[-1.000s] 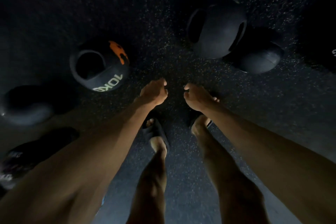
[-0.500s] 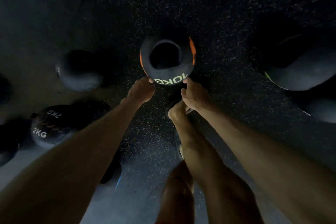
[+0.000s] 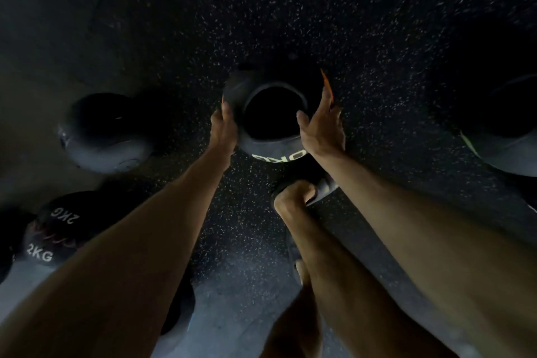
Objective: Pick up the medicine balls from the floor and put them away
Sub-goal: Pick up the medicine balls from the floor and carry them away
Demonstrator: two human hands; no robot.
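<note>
A black 10KG medicine ball [image 3: 270,151] with orange marks and a round grip hole lies on the dark speckled floor [image 3: 290,9] straight ahead. My left hand [image 3: 223,129] presses against its left side. My right hand [image 3: 322,128] clasps its right side, thumb at the rim of the hole. Both arms stretch down to it. The scene is very dim.
A plain dark ball [image 3: 107,136] lies to the left, a 2KG ball [image 3: 49,238] at the lower left, and a large ball [image 3: 505,151] with a green stripe at the right edge. My leg and sandalled foot [image 3: 305,192] stand just below the 10KG ball.
The 10KG ball has come from the left to the centre of the view. My hands went from closed and apart from it to gripping its two sides.
</note>
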